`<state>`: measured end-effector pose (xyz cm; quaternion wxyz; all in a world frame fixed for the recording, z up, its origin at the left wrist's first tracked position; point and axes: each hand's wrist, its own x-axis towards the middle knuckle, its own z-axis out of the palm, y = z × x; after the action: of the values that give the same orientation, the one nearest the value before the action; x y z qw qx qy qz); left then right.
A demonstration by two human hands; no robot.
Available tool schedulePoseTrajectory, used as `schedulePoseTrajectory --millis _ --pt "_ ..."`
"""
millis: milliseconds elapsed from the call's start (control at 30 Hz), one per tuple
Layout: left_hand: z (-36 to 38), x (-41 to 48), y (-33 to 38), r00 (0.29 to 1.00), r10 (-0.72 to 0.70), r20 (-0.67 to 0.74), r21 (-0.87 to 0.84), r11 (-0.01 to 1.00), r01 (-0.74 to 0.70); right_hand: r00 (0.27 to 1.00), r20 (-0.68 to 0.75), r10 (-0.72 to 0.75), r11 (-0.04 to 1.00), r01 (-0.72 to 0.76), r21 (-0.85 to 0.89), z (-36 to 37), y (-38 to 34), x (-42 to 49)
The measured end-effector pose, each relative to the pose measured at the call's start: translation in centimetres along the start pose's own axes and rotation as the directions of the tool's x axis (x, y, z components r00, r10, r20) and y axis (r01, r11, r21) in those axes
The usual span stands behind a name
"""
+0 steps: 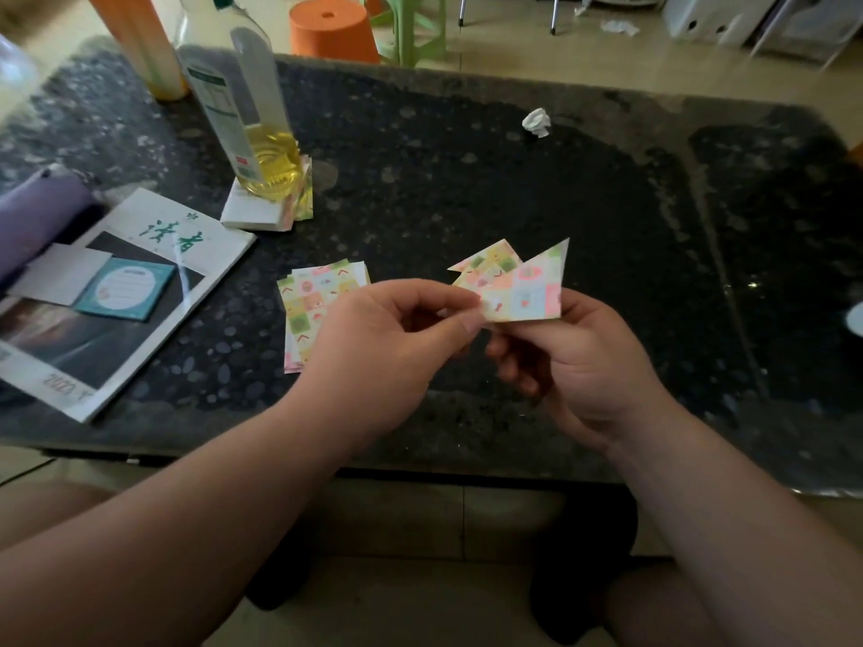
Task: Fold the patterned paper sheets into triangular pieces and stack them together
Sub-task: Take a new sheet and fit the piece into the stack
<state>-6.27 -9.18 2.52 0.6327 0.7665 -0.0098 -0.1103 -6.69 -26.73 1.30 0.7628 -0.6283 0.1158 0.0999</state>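
Triangle (527, 291) between left hand (387, 338), right hand (579, 371)

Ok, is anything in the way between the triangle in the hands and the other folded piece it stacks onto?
Nothing visible. The left hand and right hand pinch the triangle right in front of the other folded piece, nothing between. The flat sheets lie off to the left; the paper ball sits farther back.
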Motion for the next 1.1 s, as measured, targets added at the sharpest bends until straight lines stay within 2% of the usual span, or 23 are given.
schedulePoseTrajectory --millis 200,333,433,533,667,833,900,1000,1100 --pt "0.5 0.0 0.3 1.000 -0.015 -0.025 -0.057 0.998 0.014 0.999 0.035 -0.014 0.999 0.016 -0.035 -0.3 -0.3 0.0" --pt "0.2 0.5 1.0 0.977 -0.176 0.120 -0.235 0.951 0.200 0.994 0.109 0.005 0.994 0.008 -0.111 -0.9 -0.8 -0.1" --pt "-0.4 0.8 1.1 0.933 -0.270 0.237 -0.254 0.910 0.327 0.989 0.145 0.024 0.982 0.004 -0.190 -1.4 -0.8 0.0" --pt "-0.8 1.0 1.0 0.905 -0.319 0.280 -0.280 0.875 0.395 0.985 0.167 0.038 0.977 -0.002 -0.212 -1.6 -0.6 0.2" --pt "-0.8 1.2 0.5 0.918 -0.326 0.223 -0.269 0.885 0.380 0.986 0.154 0.062 0.985 -0.036 -0.170 -1.4 -0.5 0.3" --pt "-0.1 1.6 -0.4 0.932 -0.356 0.065 -0.387 0.852 0.352 0.974 0.148 0.173 0.968 -0.196 0.158 -0.6 -0.7 0.3" --pt "0.5 1.7 -0.8 0.923 -0.383 0.034 -0.434 0.826 0.359 0.970 0.168 0.177 0.957 -0.210 0.203 -0.3 -0.5 0.2" --pt "1.5 1.7 -1.0 0.904 -0.427 0.030 -0.509 0.771 0.381 0.980 0.136 0.147 0.983 -0.160 0.085 0.1 0.3 0.2" --pt "2.4 1.6 -0.9 0.904 -0.416 0.104 -0.580 0.713 0.395 0.986 0.089 0.143 0.987 -0.135 -0.091 0.7 1.3 0.1"
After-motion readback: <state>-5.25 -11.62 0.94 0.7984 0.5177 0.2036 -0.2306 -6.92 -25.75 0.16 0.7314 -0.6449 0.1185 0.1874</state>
